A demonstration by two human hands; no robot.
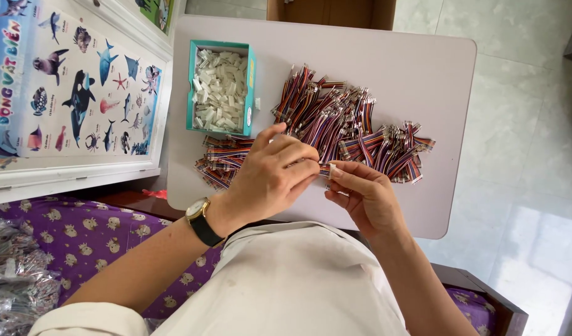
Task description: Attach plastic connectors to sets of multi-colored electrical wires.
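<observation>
We are holding one short striped wire lead between our two hands, just above the near edge of the pale board; our left hand is curling over it with its fingers bunched together on the lead, and our right hand is pinching its end between thumb and fingertips. Just behind the hands, the big heap of multicoloured wire leads is spreading across the middle of the board, and a smaller, neater stack of leads is lying to the left, partly under our left hand. Beyond that stack, a teal cardboard box is sitting open, full of small white plastic connectors. We are wearing a wristwatch with a black strap on the left wrist. The board is resting over our lap, with purple patterned fabric showing below it on the left. A sea-animal poster in a white frame is lying alongside the board's left edge, and glossy pale floor tiles are filling the right side.
</observation>
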